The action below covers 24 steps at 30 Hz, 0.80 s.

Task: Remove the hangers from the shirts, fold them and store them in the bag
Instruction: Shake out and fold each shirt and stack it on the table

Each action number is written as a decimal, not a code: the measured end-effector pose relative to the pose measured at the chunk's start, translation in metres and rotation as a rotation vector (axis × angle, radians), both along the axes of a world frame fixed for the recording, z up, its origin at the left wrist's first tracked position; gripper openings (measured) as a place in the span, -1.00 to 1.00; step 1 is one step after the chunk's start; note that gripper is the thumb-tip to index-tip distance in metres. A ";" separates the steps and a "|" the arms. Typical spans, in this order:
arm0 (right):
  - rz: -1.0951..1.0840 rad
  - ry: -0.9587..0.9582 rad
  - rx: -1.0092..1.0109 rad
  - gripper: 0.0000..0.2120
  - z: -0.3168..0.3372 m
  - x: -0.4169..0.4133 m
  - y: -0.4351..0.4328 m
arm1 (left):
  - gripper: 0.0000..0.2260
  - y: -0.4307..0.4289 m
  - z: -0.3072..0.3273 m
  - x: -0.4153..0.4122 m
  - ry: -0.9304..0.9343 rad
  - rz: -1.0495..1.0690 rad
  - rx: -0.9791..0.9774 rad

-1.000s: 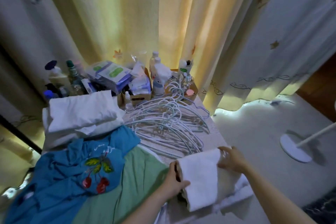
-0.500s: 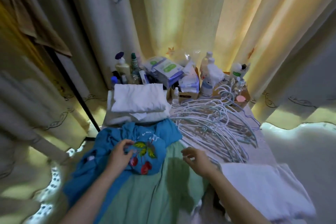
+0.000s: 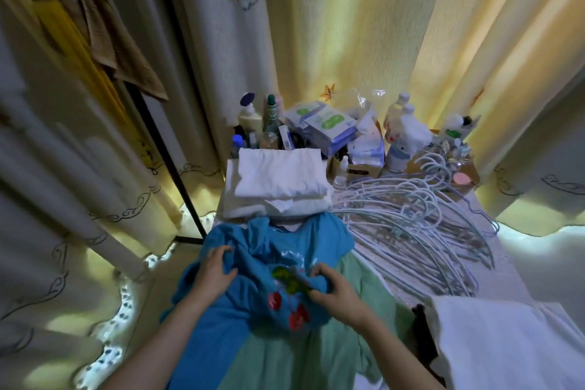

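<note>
Our left grip (image 3: 217, 272) clutched a fold of the blue shirt (image 3: 269, 247) near its left edge, fingers curled into the cloth, while our right grip (image 3: 335, 291) pinched the fabric at the cherry print. We saw the shirt lying crumpled on a green garment (image 3: 316, 355) on the worktop (image 3: 519, 275). Beyond it sat a stack of folded white shirts (image 3: 278, 180), with a pile of pale hangers (image 3: 411, 225) just beside it on the right. Another folded white cloth (image 3: 506, 342) lay at our near right.

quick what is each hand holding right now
Left hand: grips bunched fabric of the blue shirt.
Right hand: grips the same blue shirt beside its fruit print.
</note>
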State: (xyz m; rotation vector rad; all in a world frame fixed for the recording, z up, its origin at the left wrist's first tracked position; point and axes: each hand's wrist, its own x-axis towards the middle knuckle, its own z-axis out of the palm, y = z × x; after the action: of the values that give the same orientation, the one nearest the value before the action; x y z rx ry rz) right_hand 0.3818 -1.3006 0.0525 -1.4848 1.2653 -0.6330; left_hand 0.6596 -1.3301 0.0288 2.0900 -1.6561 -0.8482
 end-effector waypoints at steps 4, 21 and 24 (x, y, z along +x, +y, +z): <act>-0.014 0.013 0.109 -0.72 -0.008 -0.065 0.032 | -0.29 -0.011 -0.001 0.019 -0.252 0.009 0.104; -0.061 0.581 0.221 -0.56 -0.013 -0.037 0.012 | -0.70 0.005 0.013 -0.031 -0.066 -0.349 0.272; 0.152 0.655 0.193 -0.77 -0.014 -0.030 0.010 | -0.51 0.012 0.011 -0.073 -0.050 -0.323 0.346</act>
State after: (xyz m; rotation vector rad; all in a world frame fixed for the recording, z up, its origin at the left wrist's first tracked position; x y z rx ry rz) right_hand 0.3516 -1.2904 0.0384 -1.6636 1.6243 0.0986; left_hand 0.5864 -1.3178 0.0399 2.0990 -2.0317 -1.2725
